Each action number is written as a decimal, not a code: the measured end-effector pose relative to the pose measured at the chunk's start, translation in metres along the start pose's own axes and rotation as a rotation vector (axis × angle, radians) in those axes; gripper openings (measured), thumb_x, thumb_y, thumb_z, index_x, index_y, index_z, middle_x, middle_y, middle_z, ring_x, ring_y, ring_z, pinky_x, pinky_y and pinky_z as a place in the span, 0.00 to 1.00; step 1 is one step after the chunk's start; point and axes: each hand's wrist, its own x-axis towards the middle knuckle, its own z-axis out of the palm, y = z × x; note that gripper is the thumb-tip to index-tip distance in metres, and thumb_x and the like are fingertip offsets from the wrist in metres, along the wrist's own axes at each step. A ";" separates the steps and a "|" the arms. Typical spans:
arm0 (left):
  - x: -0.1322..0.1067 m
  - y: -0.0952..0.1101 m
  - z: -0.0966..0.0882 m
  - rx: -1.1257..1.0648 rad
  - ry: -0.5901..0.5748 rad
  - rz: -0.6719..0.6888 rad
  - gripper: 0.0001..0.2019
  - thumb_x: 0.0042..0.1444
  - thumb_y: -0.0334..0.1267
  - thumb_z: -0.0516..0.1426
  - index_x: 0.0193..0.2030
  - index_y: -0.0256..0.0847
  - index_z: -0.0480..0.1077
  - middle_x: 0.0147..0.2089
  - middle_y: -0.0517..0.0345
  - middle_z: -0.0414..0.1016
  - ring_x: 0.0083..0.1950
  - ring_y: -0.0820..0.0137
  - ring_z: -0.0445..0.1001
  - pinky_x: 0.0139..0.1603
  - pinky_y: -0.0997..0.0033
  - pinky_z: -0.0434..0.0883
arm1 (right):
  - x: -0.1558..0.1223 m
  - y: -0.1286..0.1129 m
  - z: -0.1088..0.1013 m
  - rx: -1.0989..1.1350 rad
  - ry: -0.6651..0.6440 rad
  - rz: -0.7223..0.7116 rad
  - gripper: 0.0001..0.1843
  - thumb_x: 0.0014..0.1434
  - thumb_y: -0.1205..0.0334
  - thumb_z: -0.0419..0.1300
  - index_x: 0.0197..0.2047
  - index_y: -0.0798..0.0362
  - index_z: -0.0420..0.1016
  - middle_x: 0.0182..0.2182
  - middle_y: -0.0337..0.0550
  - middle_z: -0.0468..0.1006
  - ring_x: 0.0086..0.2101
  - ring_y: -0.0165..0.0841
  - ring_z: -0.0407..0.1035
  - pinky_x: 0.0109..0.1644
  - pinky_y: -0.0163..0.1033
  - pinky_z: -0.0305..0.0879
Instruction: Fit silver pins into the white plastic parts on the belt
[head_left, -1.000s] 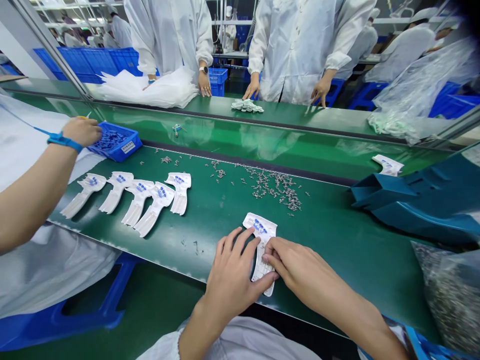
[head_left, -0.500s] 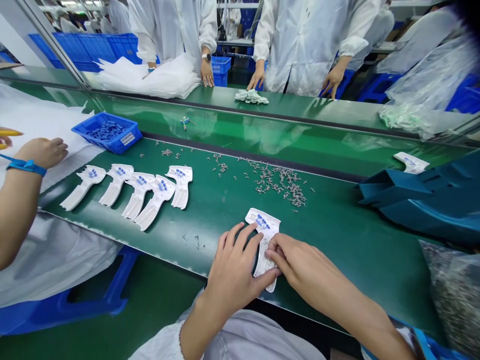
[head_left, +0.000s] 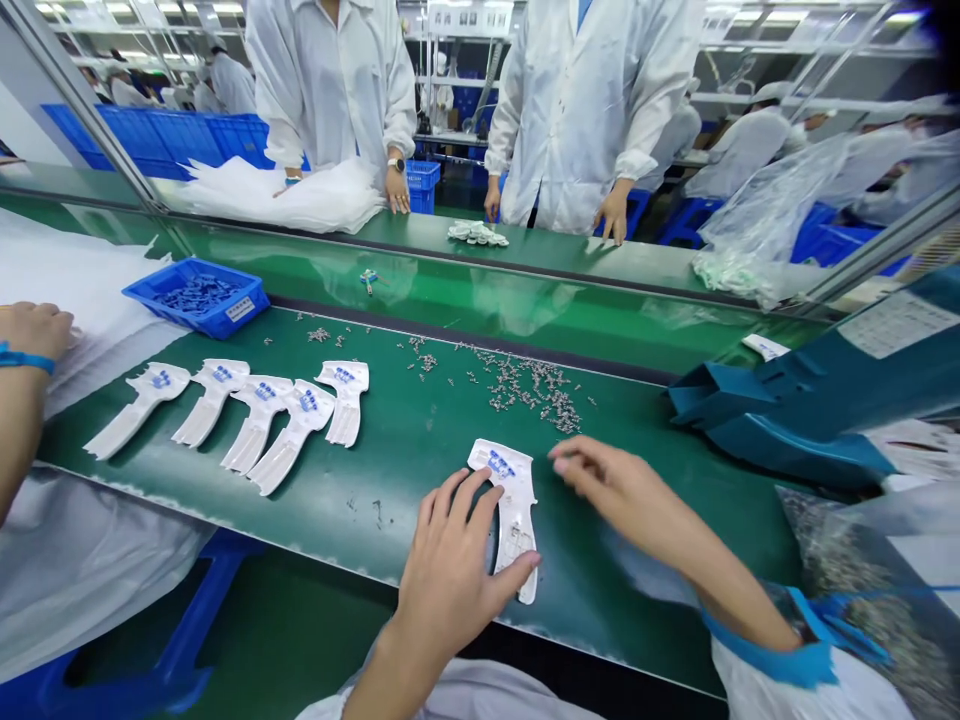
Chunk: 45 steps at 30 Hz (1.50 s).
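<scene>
A white moulded piece with blue print [head_left: 510,510] lies on the green conveyor belt [head_left: 420,530] directly in front of me. My left hand [head_left: 450,570] rests across its left edge, with the fingers on top and the thumb near its lower end. My right hand [head_left: 619,490] hovers just right of the piece, fingers loosely curled, holding nothing. Further left lies a row of several similar white pieces [head_left: 259,415]. Beyond them, tiny metal parts [head_left: 525,390] are scattered on the belt.
A blue crate of small parts [head_left: 195,295] sits at the belt's far left, with a co-worker's hand [head_left: 30,335] beside it. A teal chute [head_left: 780,410] stands at the right. A plastic bag of metal parts [head_left: 847,560] lies at lower right. Other workers stand across a second belt.
My right hand has come off the piece and moved to the right. My left hand stays on it. The co-worker's hand has drawn further left, and the whole view has tilted slightly.
</scene>
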 end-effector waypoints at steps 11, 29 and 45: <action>0.000 -0.002 0.000 0.026 -0.010 0.015 0.26 0.59 0.48 0.61 0.61 0.42 0.64 0.66 0.47 0.65 0.67 0.50 0.61 0.61 0.43 0.65 | 0.071 0.079 -0.026 -0.381 0.346 0.040 0.12 0.64 0.64 0.52 0.45 0.56 0.75 0.40 0.52 0.78 0.40 0.42 0.73 0.45 0.44 0.66; -0.005 0.000 -0.002 -0.205 0.239 0.147 0.04 0.66 0.30 0.54 0.42 0.42 0.70 0.40 0.56 0.76 0.47 0.65 0.72 0.49 0.62 0.69 | -0.035 -0.052 0.033 0.430 -0.162 -0.003 0.12 0.64 0.53 0.57 0.37 0.51 0.75 0.33 0.40 0.79 0.35 0.34 0.73 0.39 0.36 0.67; -0.001 0.002 -0.004 -0.065 0.035 0.044 0.19 0.58 0.40 0.63 0.56 0.43 0.67 0.62 0.50 0.71 0.65 0.53 0.64 0.61 0.49 0.67 | -0.034 -0.043 0.020 0.048 -0.202 0.015 0.10 0.63 0.59 0.54 0.36 0.48 0.76 0.28 0.38 0.79 0.29 0.34 0.71 0.33 0.36 0.62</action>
